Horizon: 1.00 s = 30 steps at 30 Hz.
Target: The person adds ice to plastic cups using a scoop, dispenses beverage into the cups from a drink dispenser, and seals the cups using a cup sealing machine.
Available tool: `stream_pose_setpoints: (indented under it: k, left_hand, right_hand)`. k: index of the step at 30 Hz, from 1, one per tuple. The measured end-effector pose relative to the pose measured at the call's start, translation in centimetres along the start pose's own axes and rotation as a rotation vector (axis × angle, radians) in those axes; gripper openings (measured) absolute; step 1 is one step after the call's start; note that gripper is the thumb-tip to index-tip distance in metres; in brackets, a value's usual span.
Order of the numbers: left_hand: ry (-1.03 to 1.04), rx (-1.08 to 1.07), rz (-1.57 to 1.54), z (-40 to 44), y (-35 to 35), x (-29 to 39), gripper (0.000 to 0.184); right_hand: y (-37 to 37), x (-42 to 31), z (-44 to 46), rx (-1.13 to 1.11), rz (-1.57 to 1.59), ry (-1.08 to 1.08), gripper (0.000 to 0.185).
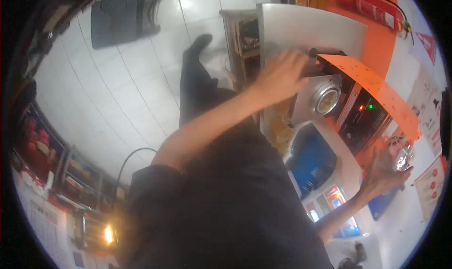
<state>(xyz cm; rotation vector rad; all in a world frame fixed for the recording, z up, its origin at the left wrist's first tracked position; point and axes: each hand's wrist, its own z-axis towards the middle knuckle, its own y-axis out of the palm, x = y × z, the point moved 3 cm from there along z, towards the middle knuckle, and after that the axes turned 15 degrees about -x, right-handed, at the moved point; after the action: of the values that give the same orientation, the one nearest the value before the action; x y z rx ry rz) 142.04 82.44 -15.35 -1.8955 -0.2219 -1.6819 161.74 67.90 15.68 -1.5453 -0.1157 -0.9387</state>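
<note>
My left hand (285, 73), blurred by motion, is over the near end of a machine with an orange sheet-metal cover (372, 78). Its fingertips are beside a dark knob-like part (313, 53); whether they touch it I cannot tell. Just below that hand, a metal plate carries a round metal ring (326, 99). Red and green lights glow on the machine's black panel (365, 116). At the machine's other end, my right hand (383, 177) has its fingers spread, close to a shiny, crumpled, foil-like piece (403, 157).
A blue object (311, 160) and a lit screen or colourful printed item (336, 205) lie on the white worktop. A fire extinguisher (374, 10) hangs by the orange wall. On the pale floor stands a dark grey bin-like object (122, 19). A lamp (109, 233) glows at lower left.
</note>
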Motion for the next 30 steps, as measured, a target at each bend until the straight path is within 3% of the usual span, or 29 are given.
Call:
stream_pose_setpoints:
  k: [1,3,5,7,9,16,17,19,21,30]
  left_hand:
    - [-0.157,-0.023,-0.11,-0.9,0.3,-1.2,0.054]
    - [-0.185,-0.009,-0.143,-2.1,2.0,-3.5,0.054]
    - [-0.173,-0.332,-0.385,-2.9,4.6,-4.4,0.055]
    - [-0.146,-0.318,-0.493,-2.9,5.4,-4.5,0.053]
    - [-0.086,-0.308,-0.676,-2.8,6.6,-4.3,0.048]
    - [-0.029,-0.258,-0.73,-2.7,7.3,-3.7,0.032]
    - [-0.026,-0.261,-0.732,-2.7,7.2,-3.7,0.032]
    - [-0.013,-0.217,-0.802,-2.9,6.9,-3.5,0.032]
    - [-0.023,-0.213,-0.788,-2.9,6.9,-3.5,0.033]
    - [-0.026,-0.179,-0.76,-3.0,7.2,-3.5,0.031]
  right_hand:
    - [0.0,0.0,0.6,-0.009,0.004,0.053,0.109]
    - [0.0,-0.1,1.9,-0.028,0.009,0.16,0.115]
    - [-0.6,0.3,1.7,-0.127,0.092,0.325,0.109]
    - [0.1,2.5,1.6,-0.16,0.193,0.309,0.102]
    - [-0.1,3.7,1.8,-0.207,0.367,0.146,0.106]
    - [0.4,11.5,2.1,-0.483,0.696,0.099,0.106]
    - [0.9,13.2,1.9,-0.54,0.804,0.071,0.098]
    - [2.2,19.6,1.1,-0.601,0.904,0.049,0.091]
    - [4.6,27.0,0.0,-0.68,1.082,0.151,0.105]
    - [4.8,24.9,1.4,-0.675,1.01,0.332,0.087]
